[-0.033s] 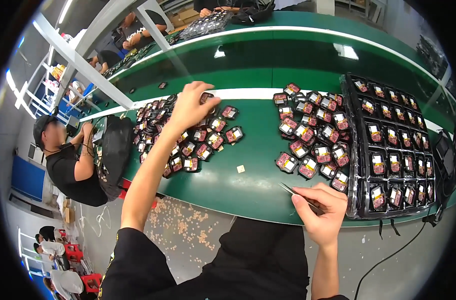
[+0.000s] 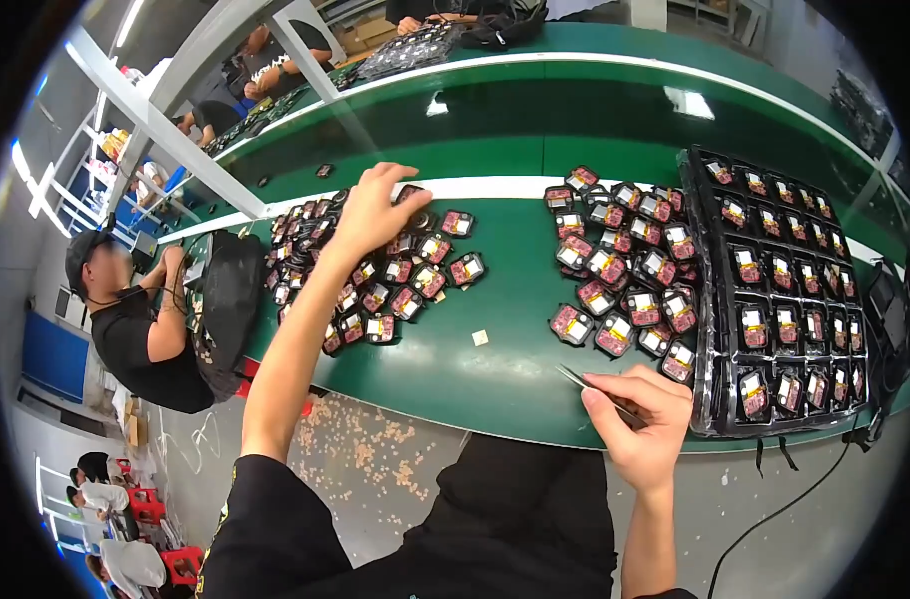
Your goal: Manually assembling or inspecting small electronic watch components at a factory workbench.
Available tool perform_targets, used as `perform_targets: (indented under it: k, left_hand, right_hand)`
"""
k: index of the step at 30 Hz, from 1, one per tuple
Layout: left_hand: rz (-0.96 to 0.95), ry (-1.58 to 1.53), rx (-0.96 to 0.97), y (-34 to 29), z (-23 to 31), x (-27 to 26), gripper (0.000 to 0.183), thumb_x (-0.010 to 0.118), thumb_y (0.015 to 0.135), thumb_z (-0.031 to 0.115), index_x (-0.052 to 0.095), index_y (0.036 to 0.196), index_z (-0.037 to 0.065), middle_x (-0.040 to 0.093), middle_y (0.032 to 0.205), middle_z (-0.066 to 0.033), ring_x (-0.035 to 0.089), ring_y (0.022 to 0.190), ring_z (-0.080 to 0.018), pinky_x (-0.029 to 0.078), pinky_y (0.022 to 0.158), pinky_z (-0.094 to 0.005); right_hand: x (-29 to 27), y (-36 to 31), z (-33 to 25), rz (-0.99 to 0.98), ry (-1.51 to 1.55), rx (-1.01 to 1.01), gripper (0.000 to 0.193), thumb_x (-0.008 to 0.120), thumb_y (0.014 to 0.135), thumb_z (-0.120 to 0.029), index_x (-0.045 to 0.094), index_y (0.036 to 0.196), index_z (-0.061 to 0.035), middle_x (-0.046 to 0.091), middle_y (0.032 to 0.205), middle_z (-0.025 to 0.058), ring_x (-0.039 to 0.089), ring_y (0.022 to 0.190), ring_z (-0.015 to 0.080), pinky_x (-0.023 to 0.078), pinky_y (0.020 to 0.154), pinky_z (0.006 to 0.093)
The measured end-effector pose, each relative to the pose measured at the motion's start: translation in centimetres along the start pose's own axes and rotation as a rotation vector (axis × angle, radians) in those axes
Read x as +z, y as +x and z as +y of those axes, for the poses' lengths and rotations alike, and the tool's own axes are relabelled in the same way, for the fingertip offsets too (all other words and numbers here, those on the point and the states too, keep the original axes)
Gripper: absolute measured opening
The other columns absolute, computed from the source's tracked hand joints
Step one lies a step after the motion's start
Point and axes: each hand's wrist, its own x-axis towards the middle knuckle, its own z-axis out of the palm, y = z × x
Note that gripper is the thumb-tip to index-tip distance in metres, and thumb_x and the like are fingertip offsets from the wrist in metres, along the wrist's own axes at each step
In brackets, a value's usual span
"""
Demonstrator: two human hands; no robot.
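My left hand (image 2: pixel 377 208) reaches over the far side of the left pile, thumb and fingers closed around a small black-cased circuit module (image 2: pixel 409 194). Much of that module is hidden by the fingers. Under and around this hand lies the left pile of similar modules (image 2: pixel 405 301), several with red boards and white labels facing up. Metal tweezers (image 2: pixel 572 375) are gripped in my right hand (image 2: pixel 639 419) above the near edge of the green table (image 2: pixel 475 384). Their tips point left and away from me, touching no module. A second pile of modules (image 2: pixel 606 264) lies beyond the right hand.
Stacked black trays (image 2: pixel 707 329) hold modules in compartments at the right. A small pale square piece (image 2: pixel 480 338) lies between the piles. A white strip (image 2: pixel 515 188) runs along the back. At left sits a co-worker (image 2: pixel 145 309) beside a black bag (image 2: pixel 225 299).
My left hand has shifted slightly left, and the module at its fingers with it. My right hand and the tweezers stay in place.
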Motion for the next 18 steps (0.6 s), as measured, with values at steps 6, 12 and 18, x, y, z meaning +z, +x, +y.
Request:
perform_targets:
  k: [6, 12, 18]
  left_hand:
    - [-0.199, -0.140, -0.133, 1.4, 0.5, -0.2, 0.042, 0.085, 0.094, 0.032, 0.079, 0.120, 0.000, 0.079, 0.110, -0.0194, 0.076, 0.099, -0.0319, 0.059, 0.092, -0.0416]
    - [-0.112, -0.250, -0.011, 2.4, 3.1, -0.8, 0.030, 0.087, 0.090, 0.015, 0.076, 0.112, -0.001, 0.076, 0.097, -0.0147, 0.073, 0.088, -0.0277, 0.059, 0.085, -0.0392]
    - [-0.152, -0.561, 0.049, -0.8, 11.1, -2.3, 0.020, 0.080, 0.094, 0.007, 0.078, 0.113, 0.002, 0.075, 0.096, -0.0100, 0.073, 0.085, -0.0196, 0.059, 0.079, -0.0345]
  right_hand:
    - [0.1, 0.0, 0.2, 0.018, -0.037, 0.005, 0.017, 0.083, 0.086, 0.007, 0.085, 0.102, 0.0035, 0.070, 0.073, 0.0024, 0.054, 0.057, 0.0031, 0.034, 0.050, 0.0215]
    - [0.3, 0.1, 0.1, 0.011, -0.043, 0.012, 0.016, 0.082, 0.087, 0.008, 0.085, 0.102, 0.0046, 0.071, 0.073, 0.0030, 0.055, 0.058, 0.0034, 0.035, 0.051, 0.0215]
    - [0.0, -0.1, 0.1, 0.018, -0.056, 0.034, 0.017, 0.082, 0.087, 0.009, 0.084, 0.103, 0.0049, 0.071, 0.074, 0.0039, 0.056, 0.059, 0.0037, 0.035, 0.051, 0.0206]
